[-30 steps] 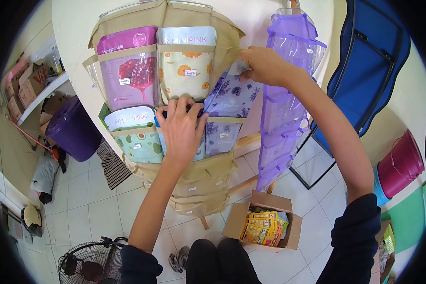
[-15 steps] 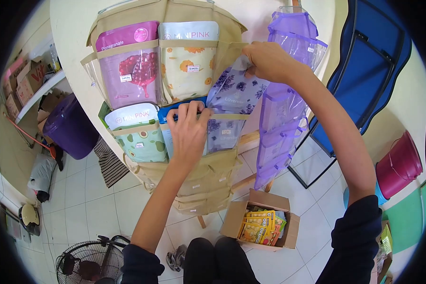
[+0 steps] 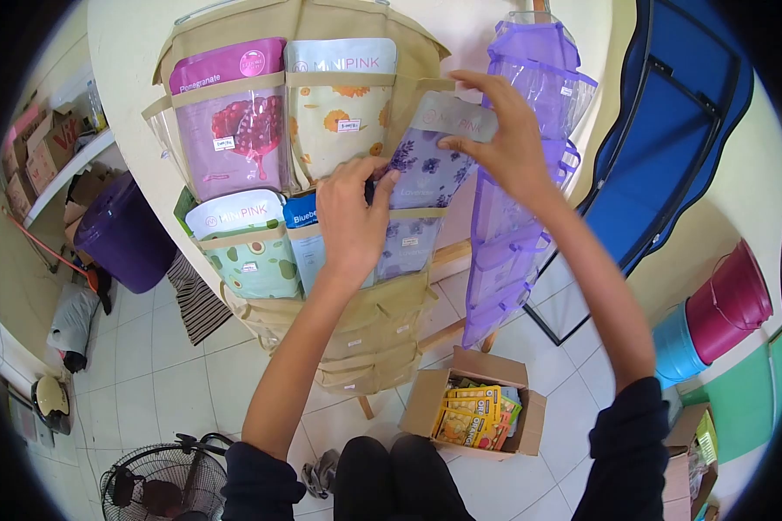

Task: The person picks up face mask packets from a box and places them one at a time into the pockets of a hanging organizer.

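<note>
Holding the silver-topped, purple-flowered lavender packet (image 3: 436, 161), my right hand (image 3: 511, 139) has its thumb on the front near the upper right edge, with the fingers around the top corner. The packet leans to the right, its lower part at the beige rim of a clear pocket (image 3: 408, 247), where more lavender print shows through; I cannot tell whether its bottom edge is inside. My left hand (image 3: 350, 217) is at the packet's left edge, thumb and forefinger close together, but I cannot tell whether they pinch it.

Behind and below my left hand is a blue blueberry packet (image 3: 302, 211), partly covered by my fingers and standing in the middle pocket of this row. To its left sits a green avocado-print packet (image 3: 252, 260). In the row above are a magenta pomegranate packet (image 3: 235, 130) and a cream packet with orange flowers (image 3: 337, 130). All these pockets belong to a beige fabric hanging organizer (image 3: 365, 313). Beside it hangs a purple translucent organizer (image 3: 517, 204), and an open cardboard box (image 3: 530, 425) of yellow packets (image 3: 473, 415) rests on the tiled floor (image 3: 517, 473).
</note>
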Tool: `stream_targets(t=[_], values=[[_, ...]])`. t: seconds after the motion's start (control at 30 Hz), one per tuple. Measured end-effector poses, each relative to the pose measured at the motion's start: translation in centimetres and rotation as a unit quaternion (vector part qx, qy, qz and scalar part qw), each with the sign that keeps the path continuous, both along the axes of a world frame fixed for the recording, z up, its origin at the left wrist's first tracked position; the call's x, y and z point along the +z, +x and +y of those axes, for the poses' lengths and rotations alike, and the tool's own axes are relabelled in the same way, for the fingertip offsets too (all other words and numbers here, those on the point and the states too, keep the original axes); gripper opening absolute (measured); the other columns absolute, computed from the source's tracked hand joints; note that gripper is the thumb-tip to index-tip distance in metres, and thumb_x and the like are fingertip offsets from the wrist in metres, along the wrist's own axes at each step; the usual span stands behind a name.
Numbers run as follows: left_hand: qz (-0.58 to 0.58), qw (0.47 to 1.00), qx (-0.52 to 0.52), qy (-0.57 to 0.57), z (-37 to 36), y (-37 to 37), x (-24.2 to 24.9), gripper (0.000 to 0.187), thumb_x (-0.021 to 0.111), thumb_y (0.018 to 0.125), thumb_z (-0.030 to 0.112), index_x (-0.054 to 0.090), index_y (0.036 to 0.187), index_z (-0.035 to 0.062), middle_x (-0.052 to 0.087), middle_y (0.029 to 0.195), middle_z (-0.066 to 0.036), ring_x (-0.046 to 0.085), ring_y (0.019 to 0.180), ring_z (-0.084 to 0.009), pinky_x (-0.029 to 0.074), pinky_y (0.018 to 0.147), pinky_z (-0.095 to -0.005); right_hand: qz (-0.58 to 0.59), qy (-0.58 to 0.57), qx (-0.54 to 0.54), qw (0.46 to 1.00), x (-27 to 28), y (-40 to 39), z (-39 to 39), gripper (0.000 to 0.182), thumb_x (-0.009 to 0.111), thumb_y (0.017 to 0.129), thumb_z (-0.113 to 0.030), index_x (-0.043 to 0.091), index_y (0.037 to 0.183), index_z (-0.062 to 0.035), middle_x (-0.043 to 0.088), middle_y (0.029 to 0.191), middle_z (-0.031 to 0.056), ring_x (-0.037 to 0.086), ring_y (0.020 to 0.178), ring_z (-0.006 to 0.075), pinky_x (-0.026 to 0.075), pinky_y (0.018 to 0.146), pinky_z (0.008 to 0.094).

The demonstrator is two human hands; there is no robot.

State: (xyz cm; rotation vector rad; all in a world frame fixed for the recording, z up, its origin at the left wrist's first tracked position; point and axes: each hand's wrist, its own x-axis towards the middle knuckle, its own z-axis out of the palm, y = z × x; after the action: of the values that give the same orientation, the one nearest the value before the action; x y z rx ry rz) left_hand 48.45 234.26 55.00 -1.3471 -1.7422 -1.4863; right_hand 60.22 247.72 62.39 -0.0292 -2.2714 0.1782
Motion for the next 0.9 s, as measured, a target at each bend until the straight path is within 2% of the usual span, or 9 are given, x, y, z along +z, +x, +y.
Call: stream_targets(t=[0.07, 0.1, 0.17, 0.27, 0.5, 0.6, 0.67, 0.77, 0.9], values=[[-0.064, 0.998, -0.024, 0.006, 0.1, 0.2, 0.2, 0.012, 0.064, 0.072, 0.011, 0.060, 0.078, 0.0017, 0.059, 0.074, -0.009, 0.055, 0.070, -0.0244, 0.038, 0.066, -0.0346, 0.273, -0.093, -0.085, 0.954, -3.0, -0.1, -1.3, 0.055, 0.077, 0.056, -0.011, 0.052, 0.104, -0.0050, 0.052, 0.102, 0.0113, 0.048, 0.098, 0.0255, 0.042, 0.078, 0.0336], [-0.063, 0.998, -0.023, 0.009, 0.2, 0.4, 0.3, 0.012, 0.064, 0.072, 0.011, 0.060, 0.078, 0.0017, 0.059, 0.074, -0.009, 0.055, 0.070, -0.0244, 0.038, 0.066, -0.0346, 0.274, -0.091, -0.083, 0.954, -4.7, -0.3, -1.4, 0.055, 0.077, 0.056, -0.011, 0.052, 0.104, -0.0050, 0.052, 0.102, 0.0113, 0.048, 0.098, 0.0255, 0.042, 0.078, 0.0336], [-0.079, 0.996, -0.038, 0.031, 0.4, 0.7, 0.3, 0.012, 0.067, 0.069, 0.008, 0.059, 0.075, 0.0012, 0.059, 0.070, -0.008, 0.055, 0.065, -0.0222, 0.040, 0.061, -0.0325, 0.314, -0.283, -0.112, 0.899, -7.4, -0.7, -1.6, 0.057, 0.079, 0.056, -0.011, 0.049, 0.104, -0.0038, 0.049, 0.105, 0.0107, 0.046, 0.100, 0.0226, 0.044, 0.075, 0.0346], [-0.056, 0.995, -0.053, 0.069, 0.8, 0.4, 0.2, 0.013, 0.068, 0.071, 0.007, 0.060, 0.077, -0.0017, 0.059, 0.069, -0.004, 0.052, 0.058, -0.0121, 0.041, 0.055, -0.0238, 0.329, -0.336, -0.081, 0.879, -8.2, -0.6, -1.4, 0.043, 0.077, 0.062, -0.008, 0.052, 0.096, -0.0027, 0.052, 0.098, 0.0071, 0.048, 0.092, 0.0173, 0.047, 0.066, 0.0310], [-0.179, 0.965, -0.191, 0.001, 0.5, -0.2, 1.5, 0.017, 0.064, 0.076, 0.009, 0.062, 0.087, -0.0023, 0.062, 0.077, -0.007, 0.054, 0.060, -0.0119, 0.043, 0.056, -0.0242, 0.398, -0.418, 0.054, 0.815, -5.6, 0.4, 2.3, 0.016, 0.069, 0.072, -0.001, 0.055, 0.080, -0.0050, 0.055, 0.075, 0.0021, 0.051, 0.066, 0.0088, 0.050, 0.050, 0.0236], [-0.027, 0.984, -0.098, -0.147, 0.2, -0.5, 1.1, 0.020, 0.061, 0.079, 0.011, 0.061, 0.093, -0.0040, 0.063, 0.082, -0.009, 0.055, 0.064, -0.0104, 0.044, 0.059, -0.0255, 0.372, -0.445, 0.057, 0.813, -4.5, 1.6, 3.2, 0.014, 0.066, 0.075, -0.003, 0.053, 0.079, -0.0064, 0.055, 0.074, 0.0008, 0.051, 0.066, 0.0075, 0.052, 0.049, 0.0247], [0.017, 1.000, 0.015, -0.002, 0.3, -0.6, 0.9, 0.022, 0.060, 0.080, 0.011, 0.059, 0.094, -0.0066, 0.064, 0.084, -0.009, 0.054, 0.066, -0.0089, 0.045, 0.059, -0.0271, 0.397, -0.420, 0.043, 0.815, -3.7, 2.1, 3.3, 0.012, 0.063, 0.077, -0.004, 0.051, 0.079, -0.0066, 0.055, 0.073, 0.0005, 0.051, 0.065, 0.0069, 0.052, 0.047, 0.0246], [-0.083, 0.982, 0.000, 0.172, -2.4, -1.7, 2.1, 0.022, 0.060, 0.081, 0.013, 0.058, 0.093, -0.0062, 0.060, 0.078, -0.008, 0.052, 0.064, -0.0106, 0.044, 0.059, -0.0272, 0.380, -0.428, 0.027, 0.820, -2.3, 3.1, 2.0, 0.011, 0.061, 0.079, -0.005, 0.051, 0.081, -0.0064, 0.055, 0.075, 0.0017, 0.051, 0.066, 0.0081, 0.053, 0.045, 0.0247], [-0.221, 0.944, 0.011, 0.244, -11.6, -0.1, 0.5, 0.019, 0.053, 0.086, 0.009, 0.053, 0.099, -0.0056, 0.055, 0.086, -0.004, 0.050, 0.073, -0.0069, 0.043, 0.061, -0.0208, 0.345, -0.429, 0.085, 0.831, -1.1, 1.6, 0.5, 0.012, 0.059, 0.080, -0.004, 0.056, 0.091, -0.0020, 0.055, 0.081, 0.0069, 0.055, 0.069, 0.0122, 0.057, 0.050, 0.0261]])
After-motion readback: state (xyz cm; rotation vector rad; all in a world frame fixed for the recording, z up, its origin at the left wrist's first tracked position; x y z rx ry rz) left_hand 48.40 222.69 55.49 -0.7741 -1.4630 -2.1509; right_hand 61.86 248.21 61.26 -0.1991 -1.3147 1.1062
